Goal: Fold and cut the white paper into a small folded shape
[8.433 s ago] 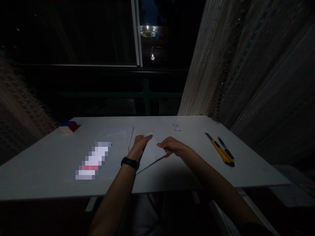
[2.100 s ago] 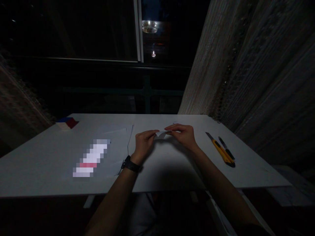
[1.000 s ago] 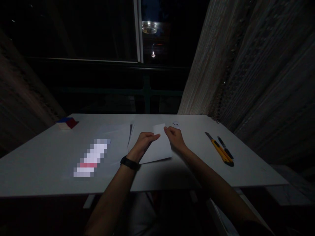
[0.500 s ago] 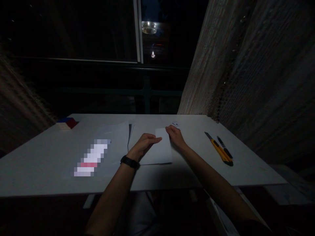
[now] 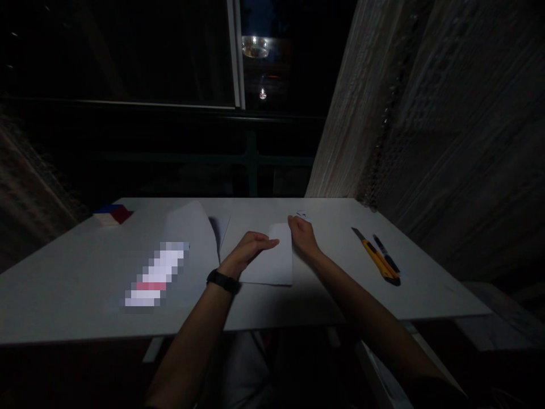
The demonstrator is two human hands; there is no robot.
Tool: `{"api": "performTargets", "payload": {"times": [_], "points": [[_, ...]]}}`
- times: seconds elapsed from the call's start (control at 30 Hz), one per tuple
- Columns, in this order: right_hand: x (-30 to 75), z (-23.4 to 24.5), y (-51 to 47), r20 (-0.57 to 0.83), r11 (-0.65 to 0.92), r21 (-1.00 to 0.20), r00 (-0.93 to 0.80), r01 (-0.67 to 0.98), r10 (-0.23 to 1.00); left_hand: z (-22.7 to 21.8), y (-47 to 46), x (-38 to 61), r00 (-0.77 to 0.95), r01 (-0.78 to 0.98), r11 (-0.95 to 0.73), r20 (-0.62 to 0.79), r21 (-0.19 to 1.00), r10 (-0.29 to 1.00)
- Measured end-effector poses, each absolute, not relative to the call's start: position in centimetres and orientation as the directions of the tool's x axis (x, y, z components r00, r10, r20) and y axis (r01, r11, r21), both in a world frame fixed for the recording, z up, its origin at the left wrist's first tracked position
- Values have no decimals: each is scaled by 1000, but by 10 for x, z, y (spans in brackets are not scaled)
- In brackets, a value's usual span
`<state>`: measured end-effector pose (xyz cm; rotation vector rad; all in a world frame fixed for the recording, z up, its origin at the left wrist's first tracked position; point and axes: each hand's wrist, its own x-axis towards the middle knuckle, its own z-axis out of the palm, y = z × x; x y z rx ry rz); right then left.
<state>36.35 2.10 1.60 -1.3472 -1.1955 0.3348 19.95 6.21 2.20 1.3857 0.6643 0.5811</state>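
A folded white sheet of paper (image 5: 272,264) is in front of me, its near edge just above the tabletop or on it; I cannot tell which. My left hand (image 5: 251,250), with a black band on the wrist, grips its left side, thumb lying over the top face. At the upper right edge of the sheet, my right hand (image 5: 301,233) is closed with curled fingers pinching the border. Just beyond that hand lies a small piece of paper with dark marks (image 5: 303,215).
On the white table (image 5: 323,304), larger loose paper (image 5: 187,227) with a raised edge lies to the left, beside a blurred-out bright rectangle (image 5: 159,272). A coloured cube (image 5: 113,215) stands far left. A yellow utility knife (image 5: 377,258) and a black pen (image 5: 386,253) lie right.
My right hand has curled more tightly and slid slightly along the sheet's right edge. The loose paper on the left has lifted and bowed at its right side.
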Motion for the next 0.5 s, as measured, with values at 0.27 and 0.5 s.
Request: {"api": "performTargets", "payload": {"times": [0.27, 0.5], "points": [[360, 4, 21, 343, 220, -901, 306, 374, 888, 23, 64, 200, 542, -86, 148, -78, 985, 836], [357, 6, 20, 421, 227, -840, 327, 494, 846, 22, 66, 202, 486, -84, 114, -59, 990, 872]]}}
